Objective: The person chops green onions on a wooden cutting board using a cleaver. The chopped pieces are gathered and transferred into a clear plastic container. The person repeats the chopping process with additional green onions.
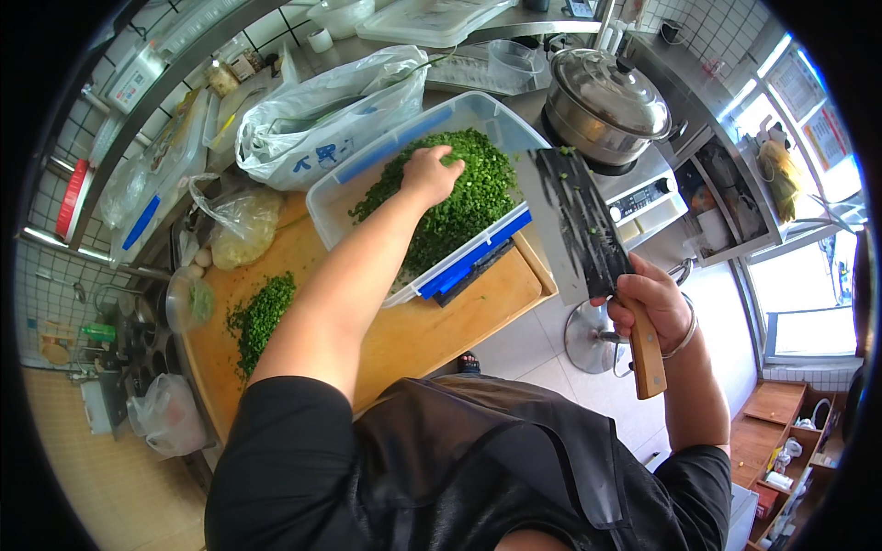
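My left hand (pixel 433 177) rests on a heap of finely chopped green herbs or scallions (pixel 472 193) inside a clear plastic storage box (pixel 406 293) with blue latches. Its fingers are spread over the pile, and the fingertips are partly sunk in or hidden. At the right, my right hand (pixel 651 299) grips the wooden handle of a cleaver (pixel 572 220), its broad blade raised beside the box with green bits stuck to it. A smaller pile of chopped greens (pixel 265 317) lies on the wooden cutting board (pixel 413 344), left of my left forearm.
A white plastic bag (pixel 331 138) stands behind the box. A lidded steel pot (pixel 606 103) sits on a cooktop (pixel 648 206) at the right. Eggs (pixel 202 257), a knotted bag (pixel 244 227) and a clear bowl (pixel 187 299) line the board's left edge. A round metal stool base (pixel 586 341) stands on the floor.
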Tool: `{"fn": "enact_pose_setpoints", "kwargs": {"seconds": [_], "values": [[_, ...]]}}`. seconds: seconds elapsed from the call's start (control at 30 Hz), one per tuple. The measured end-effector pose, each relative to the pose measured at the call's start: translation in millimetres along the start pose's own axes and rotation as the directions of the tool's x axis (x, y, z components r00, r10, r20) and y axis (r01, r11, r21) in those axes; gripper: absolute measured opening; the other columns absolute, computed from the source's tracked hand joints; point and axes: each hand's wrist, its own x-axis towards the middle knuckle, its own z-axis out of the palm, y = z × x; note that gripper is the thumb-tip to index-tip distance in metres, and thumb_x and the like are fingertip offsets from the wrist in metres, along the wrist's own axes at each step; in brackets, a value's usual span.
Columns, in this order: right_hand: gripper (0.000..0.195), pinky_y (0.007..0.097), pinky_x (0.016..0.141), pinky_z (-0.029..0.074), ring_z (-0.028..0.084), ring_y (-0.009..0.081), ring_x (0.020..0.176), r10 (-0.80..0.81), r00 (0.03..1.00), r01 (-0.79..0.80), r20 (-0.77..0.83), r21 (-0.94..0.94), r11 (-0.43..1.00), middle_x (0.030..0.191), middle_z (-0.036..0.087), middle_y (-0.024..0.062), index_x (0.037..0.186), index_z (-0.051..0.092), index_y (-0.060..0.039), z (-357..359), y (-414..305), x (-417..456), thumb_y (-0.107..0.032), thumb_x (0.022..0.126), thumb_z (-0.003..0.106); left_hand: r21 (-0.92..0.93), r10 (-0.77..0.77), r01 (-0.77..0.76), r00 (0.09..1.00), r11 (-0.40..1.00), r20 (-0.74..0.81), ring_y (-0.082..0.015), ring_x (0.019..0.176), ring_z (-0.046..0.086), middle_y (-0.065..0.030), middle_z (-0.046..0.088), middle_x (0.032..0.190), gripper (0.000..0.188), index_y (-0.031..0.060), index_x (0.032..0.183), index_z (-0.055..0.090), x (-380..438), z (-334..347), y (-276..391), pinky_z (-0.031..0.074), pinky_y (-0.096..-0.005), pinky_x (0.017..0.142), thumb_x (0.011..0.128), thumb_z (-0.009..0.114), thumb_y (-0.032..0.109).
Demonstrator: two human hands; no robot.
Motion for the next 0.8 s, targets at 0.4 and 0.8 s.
{"fn": "enact_pose_setpoints", "kwargs": {"seconds": [0.4, 0.8], "values": [[0.011, 0.0195, 0.047, 0.049, 0.053, 0.0057, 0.054, -0.193, 0.968, 0.149, -0.163, -0.248, 0.957, 0.083, 0.064, 0.0108, 0.096, 0.048, -0.0007, 36.5, 6.8, 29.4, -0.008, 0.087, 0.046, -0.217, 0.064, -0.023, 0.981, 0.976, 0.183, -0.0223, 0.124, 0.043, -0.0121, 0.057, 0.122, 0.068, 0.0063, 0.114, 0.063, -35.9, -86.9, 16.8, 0.026, -0.0342, 0.105, 0.089, 0.037, 0.064], [0.02, 0.0239, 0.047, 0.048, 0.053, 0.0106, 0.053, -0.123, 0.984, 0.166, 0.129, -0.406, 0.899, 0.082, 0.064, 0.0119, 0.104, 0.048, 0.0004, 212.8, 97.9, 66.2, -0.007, 0.086, 0.048, -0.25, 0.226, -0.384, 0.842, 0.889, -0.489, -0.025, 0.089, 0.06, -0.0142, 0.064, 0.093, 0.048, -0.0012, 0.105, 0.061, -198.1, -270.2, -164.6, 0.042, -0.0319, 0.081, 0.094, 0.045, 0.043]]}}
